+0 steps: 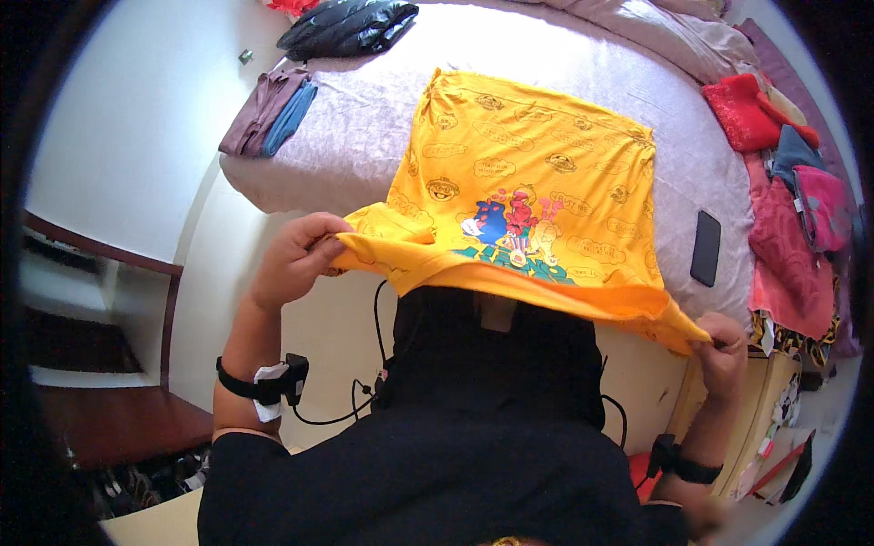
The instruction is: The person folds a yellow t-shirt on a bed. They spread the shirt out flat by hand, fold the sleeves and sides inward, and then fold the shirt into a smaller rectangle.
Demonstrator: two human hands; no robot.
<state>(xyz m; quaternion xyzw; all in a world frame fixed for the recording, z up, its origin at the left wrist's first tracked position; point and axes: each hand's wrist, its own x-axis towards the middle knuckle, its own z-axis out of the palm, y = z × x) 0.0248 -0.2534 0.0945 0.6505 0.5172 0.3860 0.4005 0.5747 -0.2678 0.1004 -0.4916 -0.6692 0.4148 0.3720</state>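
A yellow printed T-shirt (532, 157) is spread over the edge of the bed, its hem end lying on the sheet and its neck end lifted towards me. My left hand (300, 256) pinches the shirt at one shoulder or sleeve corner. On the other side my right hand (722, 348) grips the opposite corner, so the neckline hangs in a curve between them. Coloured cartoon figures and green lettering mark the shirt's front. The fingertips of both hands are partly hidden by the cloth.
Folded brown and blue garments (266, 112) lie at the bed's left corner, below a black puffer jacket (348, 27). A dark smartphone (705, 248) rests on the pale bedsheet (355, 157). Red, pink and blue clothes (785, 218) are heaped along the right side.
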